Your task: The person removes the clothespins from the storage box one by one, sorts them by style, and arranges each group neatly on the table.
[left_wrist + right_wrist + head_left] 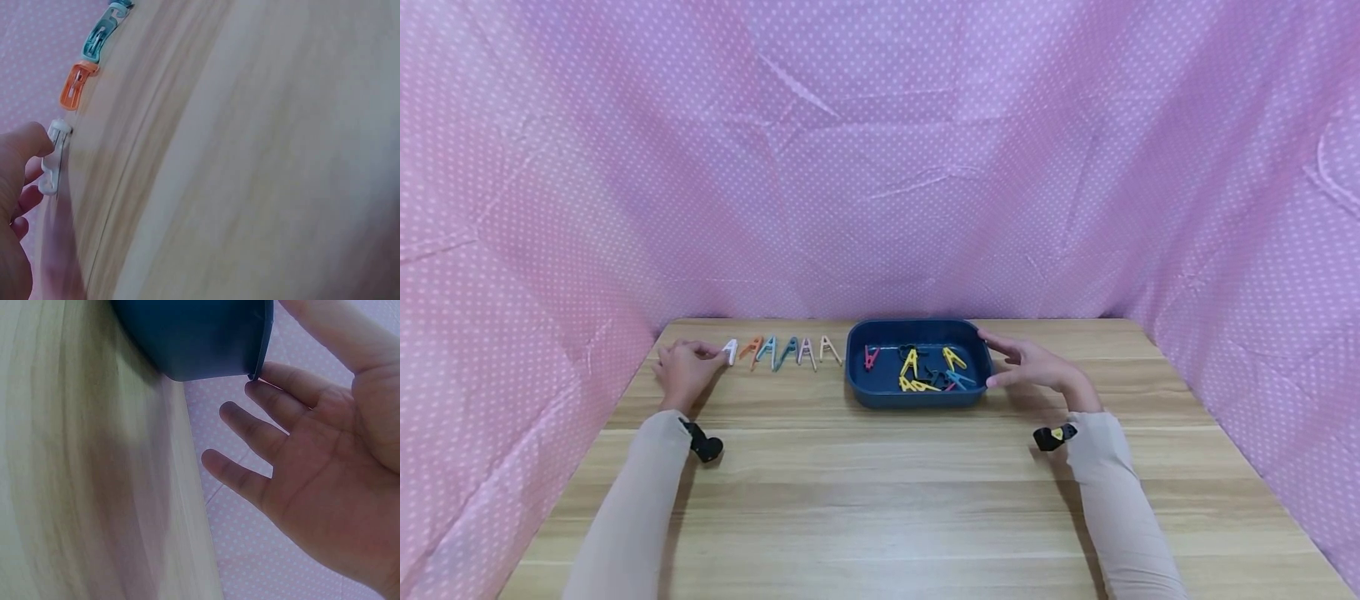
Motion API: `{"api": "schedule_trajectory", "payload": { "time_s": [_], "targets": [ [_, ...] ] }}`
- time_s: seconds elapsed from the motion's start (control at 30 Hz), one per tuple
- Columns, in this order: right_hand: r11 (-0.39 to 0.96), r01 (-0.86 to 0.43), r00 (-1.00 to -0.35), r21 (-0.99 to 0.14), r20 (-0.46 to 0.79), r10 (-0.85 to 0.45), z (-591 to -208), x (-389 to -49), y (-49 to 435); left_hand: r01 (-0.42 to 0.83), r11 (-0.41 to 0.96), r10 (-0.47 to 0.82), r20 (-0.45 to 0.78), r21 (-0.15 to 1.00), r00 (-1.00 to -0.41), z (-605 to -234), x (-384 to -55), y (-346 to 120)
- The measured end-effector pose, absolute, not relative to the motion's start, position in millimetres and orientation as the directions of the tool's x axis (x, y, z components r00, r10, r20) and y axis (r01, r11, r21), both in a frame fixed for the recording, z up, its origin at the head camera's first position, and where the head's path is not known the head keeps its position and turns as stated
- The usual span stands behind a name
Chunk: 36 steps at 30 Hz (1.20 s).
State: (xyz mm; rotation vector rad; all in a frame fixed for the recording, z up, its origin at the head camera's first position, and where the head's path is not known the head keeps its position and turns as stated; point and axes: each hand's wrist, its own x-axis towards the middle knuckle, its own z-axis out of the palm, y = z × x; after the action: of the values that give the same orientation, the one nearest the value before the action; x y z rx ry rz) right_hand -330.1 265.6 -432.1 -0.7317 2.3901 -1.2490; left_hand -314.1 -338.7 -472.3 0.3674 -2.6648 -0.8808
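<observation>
At the left end of a row of clothespins, my left hand pinches a white clothespin standing on the tabletop. Beside it run an orange clothespin, a light blue one, a teal one, a pink one and a cream one, legs toward me. My right hand is spread at the right side of a dark blue bin, fingertips at its rim. Inside the bin lie several yellow clothespins, a red one, a blue one and some black pieces.
The wooden table reaches back to a pink polka-dot cloth that hangs behind it and along both sides. A black wrist camera is strapped to the left sleeve, another to the right.
</observation>
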Motion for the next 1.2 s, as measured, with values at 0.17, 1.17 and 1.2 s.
{"api": "schedule_trajectory", "payload": {
  "time_s": [0.17, 1.17, 1.2],
  "targets": [
    [0.472, -0.291, -0.802, -0.832, -0.056, -0.594, -430.2, -330.3, 266.7, -0.134, 0.781, -0.306, 0.187, 0.610, -0.934, -470.0, -312.1, -341.2],
    [0.490, -0.269, -0.812, -0.829, -0.078, -0.579, -430.4, -329.1, 265.0, -0.101, 0.769, -0.277, 0.186, 0.631, -0.943, -473.1, -312.8, -338.0],
    [0.491, -0.269, -0.812, -0.829, -0.078, -0.578, -430.3, -328.9, 265.1, -0.101, 0.767, -0.276, 0.185, 0.633, -0.943, -473.0, -313.2, -338.1]
  ]
}}
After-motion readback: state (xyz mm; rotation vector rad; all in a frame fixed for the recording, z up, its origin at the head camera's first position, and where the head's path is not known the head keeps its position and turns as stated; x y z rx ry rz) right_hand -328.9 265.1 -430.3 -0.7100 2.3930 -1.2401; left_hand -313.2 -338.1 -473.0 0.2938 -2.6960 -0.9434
